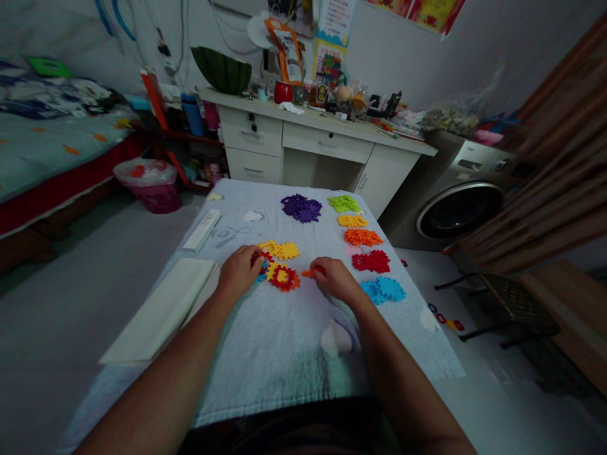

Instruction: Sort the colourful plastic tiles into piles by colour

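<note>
My left hand (241,270) is closed, its fingers at the left end of a joined group of toothed foam-like puzzle pieces (279,275) in yellow, red, orange and blue. The fingertips partly hide the red and blue pieces there. Just to the right, my right hand (333,277) pinches an orange toothed piece (308,273), held apart from the joined group. Behind the group lie loose yellow toothed pieces (284,250). Farther right are piles of red pieces (371,261), blue pieces (384,290) and orange pieces (363,237).
Purple pieces (301,208), lime green pieces (344,203) and more yellow pieces (352,220) lie toward the back of the cloth-covered table (279,354). On its left are a white box (202,231) and a folded pale sheet (161,309). A white desk (327,144) stands behind.
</note>
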### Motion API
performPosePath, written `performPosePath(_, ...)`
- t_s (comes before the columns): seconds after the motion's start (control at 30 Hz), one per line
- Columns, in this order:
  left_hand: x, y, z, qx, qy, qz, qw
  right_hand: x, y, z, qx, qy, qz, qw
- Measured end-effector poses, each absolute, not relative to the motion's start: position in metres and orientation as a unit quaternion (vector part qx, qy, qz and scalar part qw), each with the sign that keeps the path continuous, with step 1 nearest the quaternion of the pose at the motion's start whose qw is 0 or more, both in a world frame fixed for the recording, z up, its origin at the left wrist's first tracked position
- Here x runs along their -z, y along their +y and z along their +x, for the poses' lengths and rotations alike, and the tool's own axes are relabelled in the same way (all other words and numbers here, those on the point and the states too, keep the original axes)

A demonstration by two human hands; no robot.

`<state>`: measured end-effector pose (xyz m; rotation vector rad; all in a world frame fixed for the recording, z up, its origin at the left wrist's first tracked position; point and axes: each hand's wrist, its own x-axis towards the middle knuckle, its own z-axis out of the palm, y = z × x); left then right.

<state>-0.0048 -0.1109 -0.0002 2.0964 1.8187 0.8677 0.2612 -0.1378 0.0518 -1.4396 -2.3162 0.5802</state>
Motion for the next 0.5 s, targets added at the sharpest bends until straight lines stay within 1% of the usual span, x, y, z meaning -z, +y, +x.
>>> performPosePath(0.13, -0.002, -0.11, -0.004, -0.292, 0.624, 0.715, 0.12, -0.059, -0.121, 0.291, -0.192, -0.803, -0.514, 0.231)
performPosePath(0.27, -0.002, -0.111, -0.004, -0.29, 0.625, 0.716, 0.115, -0.068, -0.092, 0.333, -0.201, -0.749, -0.562, 0.288)
performPosePath(0.37, -0.002, -0.111, -0.005, -0.291, 0.624, 0.716, 0.114, -0.072, -0.066, 0.366, -0.222, -0.665, -0.629, 0.338)
performPosePath(0.5, -0.001, -0.11, -0.005, -0.289, 0.62, 0.721, 0.113, -0.07, -0.039, 0.402, -0.232, -0.509, -0.71, 0.427)
